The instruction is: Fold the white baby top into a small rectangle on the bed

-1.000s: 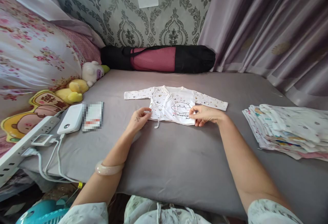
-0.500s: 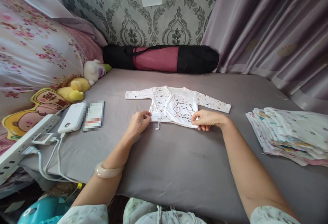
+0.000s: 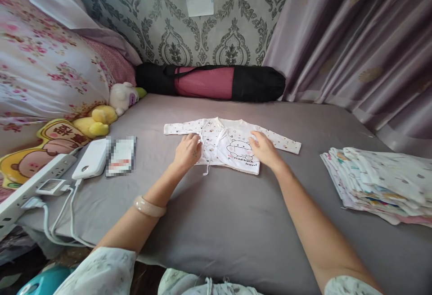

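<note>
Nearby on the grey bed (image 3: pixel 219 214), a stack of folded clothes (image 3: pixel 378 178) lies well off to my right, a white power bank (image 3: pixel 88 164) and plush toys (image 3: pixel 101 119) sit to my left, and a black-and-pink rolled bag (image 3: pixel 211 81) lies along the wall, all apart from the little white baby shirt (image 3: pixel 232 144) spread flat mid-bed. My left hand (image 3: pixel 188 151) rests on the shirt's left side, fingers curled down; whether they pinch cloth I cannot tell. My right hand (image 3: pixel 265 148) lies on its right side, fingers stretched flat, gripping nothing.

Soft printed cloth shirt (image 3: pixel 232 144) on matt grey sheet (image 3: pixel 236 214).
</note>
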{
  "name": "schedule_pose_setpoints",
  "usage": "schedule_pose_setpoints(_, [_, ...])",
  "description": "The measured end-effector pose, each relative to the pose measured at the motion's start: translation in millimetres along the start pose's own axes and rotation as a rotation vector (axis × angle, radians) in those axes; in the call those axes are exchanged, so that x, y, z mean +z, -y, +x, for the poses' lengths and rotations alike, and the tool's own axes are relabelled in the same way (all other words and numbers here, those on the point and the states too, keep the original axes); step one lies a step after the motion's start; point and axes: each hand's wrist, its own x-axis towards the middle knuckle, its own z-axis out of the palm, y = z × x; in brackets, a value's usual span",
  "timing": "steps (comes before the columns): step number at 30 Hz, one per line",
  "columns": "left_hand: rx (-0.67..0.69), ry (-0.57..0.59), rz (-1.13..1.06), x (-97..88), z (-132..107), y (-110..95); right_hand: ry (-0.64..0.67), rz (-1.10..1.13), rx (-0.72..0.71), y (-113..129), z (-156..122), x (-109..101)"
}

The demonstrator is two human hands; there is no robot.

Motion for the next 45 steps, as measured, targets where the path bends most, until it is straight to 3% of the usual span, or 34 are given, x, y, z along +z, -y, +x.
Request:
schedule_pose_setpoints(3, [0.142,0.046,0.011,16.7,10,-7,0.058,-0.25,-0.084,8,-2,25])
schedule_pose_setpoints(7, [0.127,0.229,0.037,34.0,10,-12,0.171,-0.409,-0.044,11,-6,45])
schedule_pose_setpoints(10, [0.119,0.263,0.007,38.1,9,-11,0.195,-0.444,-0.039,9,-6,50])
schedule_pose_setpoints(14, [0.056,0.215,-0.197,31.1,16,-4,0.187,-0.439,-0.044,7,-6,47])
schedule_pose_setpoints(17, [-0.07,0.054,-0.318,17.3,19,7,0.149,-0.42,-0.12,14,-11,43])
schedule_pose_setpoints(20, [-0.214,-0.07,-0.289,3.7,14,16,0.184,-0.361,-0.275,29,-20,42])
schedule_pose_setpoints(26, [-0.312,0.052,-0.299,-3.4,-10,16,0.334,-0.282,-0.456,46,-34,56])
schedule_pose_setpoints(31, [-0.311,0.08,-0.295,1.4,-17,14,0.319,-0.291,-0.477,40,-34,63])
schedule_pose_setpoints(36, [-0.361,0.077,-0.153,1.6,-15,12,0.249,-0.273,-0.53,42,-37,61])
schedule_pose_setpoints(41, [-0.374,0.085,-0.034,-2.5,-12,8,0.296,-0.254,-0.563,43,-40,63])
schedule_pose_setpoints(45, [-0.406,0.106,-0.084,-4.7,-8,12,0.297,-0.247,-0.561,44,-41,63])
